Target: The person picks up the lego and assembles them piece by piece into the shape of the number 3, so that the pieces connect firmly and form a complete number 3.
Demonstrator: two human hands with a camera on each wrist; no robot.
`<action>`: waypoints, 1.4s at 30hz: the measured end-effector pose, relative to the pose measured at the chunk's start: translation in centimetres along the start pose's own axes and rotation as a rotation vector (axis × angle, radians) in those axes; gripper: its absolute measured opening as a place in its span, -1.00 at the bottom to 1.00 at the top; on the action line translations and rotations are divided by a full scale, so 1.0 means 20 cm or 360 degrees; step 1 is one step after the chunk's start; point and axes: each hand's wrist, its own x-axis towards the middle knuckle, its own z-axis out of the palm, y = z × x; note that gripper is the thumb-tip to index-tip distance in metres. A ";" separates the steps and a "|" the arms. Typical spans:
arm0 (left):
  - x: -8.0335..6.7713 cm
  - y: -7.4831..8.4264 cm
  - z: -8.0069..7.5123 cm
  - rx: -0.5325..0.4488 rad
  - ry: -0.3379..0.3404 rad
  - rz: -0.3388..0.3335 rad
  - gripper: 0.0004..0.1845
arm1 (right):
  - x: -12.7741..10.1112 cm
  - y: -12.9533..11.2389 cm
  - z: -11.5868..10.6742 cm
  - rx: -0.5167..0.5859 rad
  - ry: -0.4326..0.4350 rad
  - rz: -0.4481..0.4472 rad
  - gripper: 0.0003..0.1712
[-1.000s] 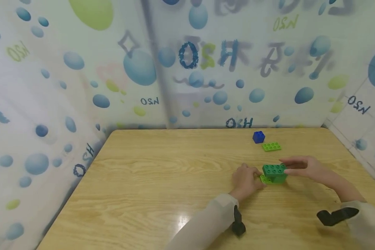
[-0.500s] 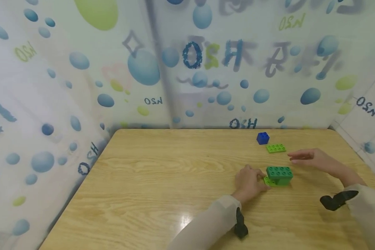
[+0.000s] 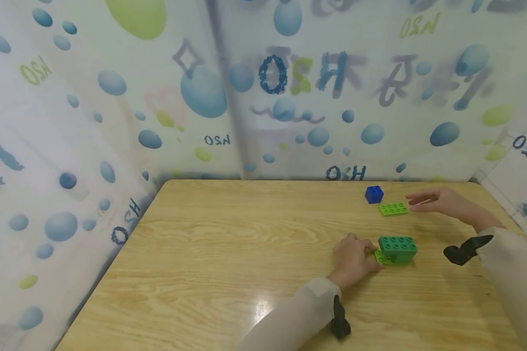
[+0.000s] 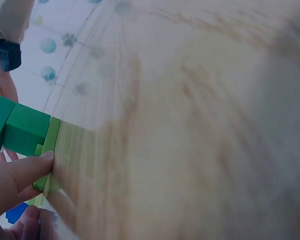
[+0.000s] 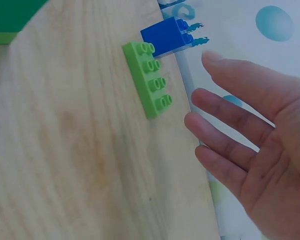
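Note:
A stack of dark green building bricks stands on a thin light green brick, its top brick jutting out to the left. My left hand pinches the exposed left end of that thin brick between thumb and finger, as the left wrist view also shows. Farther back lies a second thin light green brick, studs up. My right hand hovers just right of it, fingers extended and holding nothing. In the right wrist view, the hand's fingers are apart from the loose light green brick.
Behind the loose thin brick sits a blue brick near the back edge of the wooden table. A patterned curtain hangs behind the table, with more patterned covering at both sides.
My right hand has let go of the green stack and moved back, up to the right side of the loose light green brick. The left hand keeps its pinch.

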 end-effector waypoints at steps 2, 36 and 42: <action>0.00 0.00 0.00 0.0000 -0.0003 0.0005 -0.60 | 0.02 -0.01 -0.02 -0.0033 -0.0002 0.0002 -0.41; 0.00 0.01 -0.01 0.0048 0.0020 -0.0029 -0.62 | 0.40 -0.20 0.02 -0.0060 -0.0040 0.0015 -0.37; 0.00 0.01 -0.01 0.0064 0.0005 -0.0017 -0.64 | 0.42 -0.19 0.05 -0.0065 -0.0104 0.0038 -0.33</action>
